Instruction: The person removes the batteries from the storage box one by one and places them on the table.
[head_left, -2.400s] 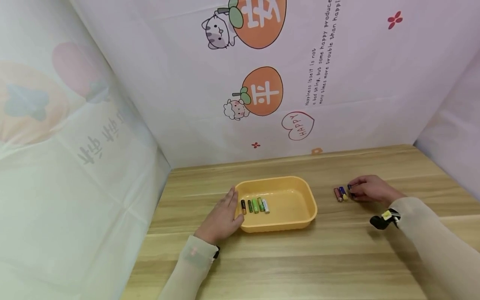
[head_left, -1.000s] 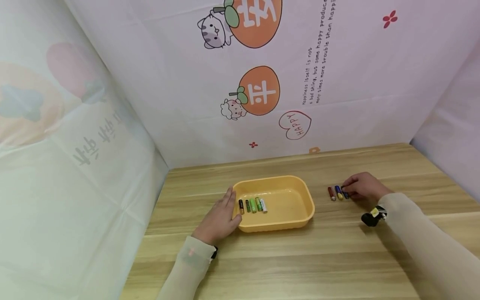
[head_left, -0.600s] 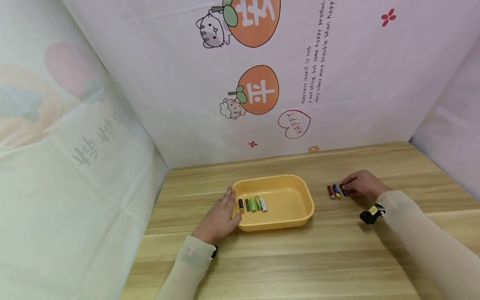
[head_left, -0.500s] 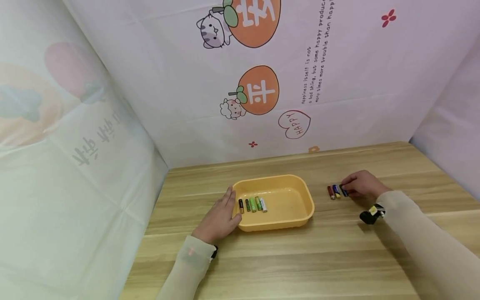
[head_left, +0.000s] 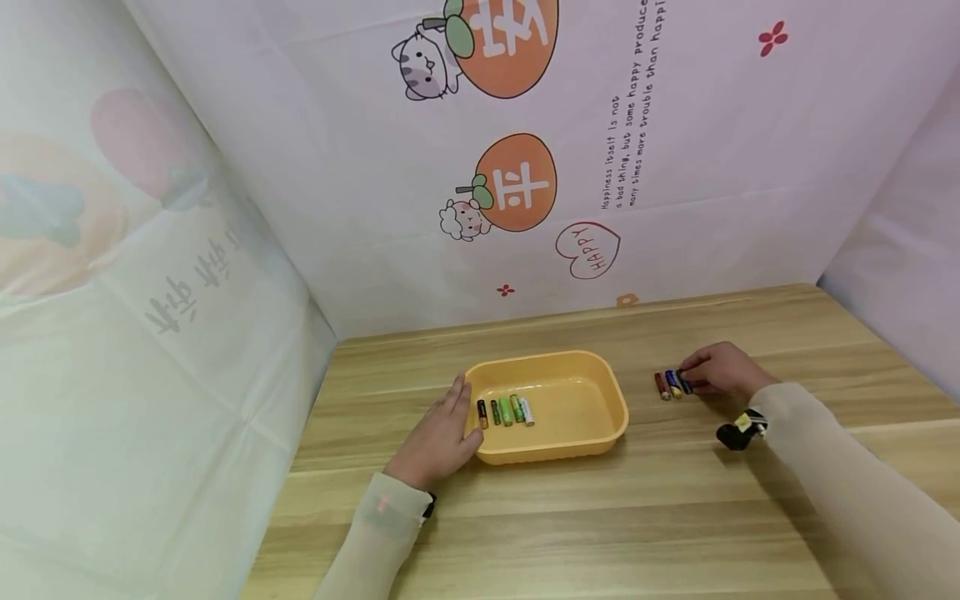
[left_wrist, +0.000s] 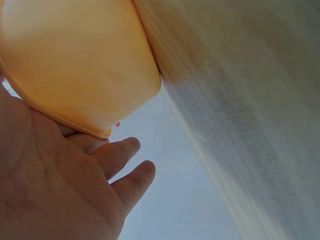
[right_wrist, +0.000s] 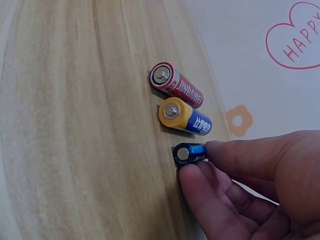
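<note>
My left hand [head_left: 441, 433] lies against the left end of a yellow plastic tray [head_left: 581, 417], its fingers fairly straight along the rim. The left wrist view has the palm [left_wrist: 55, 185] beside the tray's outer wall [left_wrist: 85, 60]. Between thumb and fingertips, my right hand [head_left: 726, 368] pinches a dark blue battery [right_wrist: 192, 152] low at the tabletop. Beside it lie a blue-and-yellow battery [right_wrist: 186, 117] and a red battery [right_wrist: 176, 84], roughly parallel, ends towards the right wrist camera. Inside the tray, several batteries form a row, among them a black one [head_left: 482, 414] and a white one [head_left: 527, 412].
A wooden table [head_left: 555, 525] carries everything. White printed cloth [head_left: 375, 208] rises behind its back edge, and more cloth [head_left: 150, 400] hangs on the left. Bare wood separates the tray from the loose batteries.
My right hand has brought the dark blue battery leftwards, nearer the blue-and-yellow one. The left hand keeps its place on the tray. The head view has shifted slightly.
</note>
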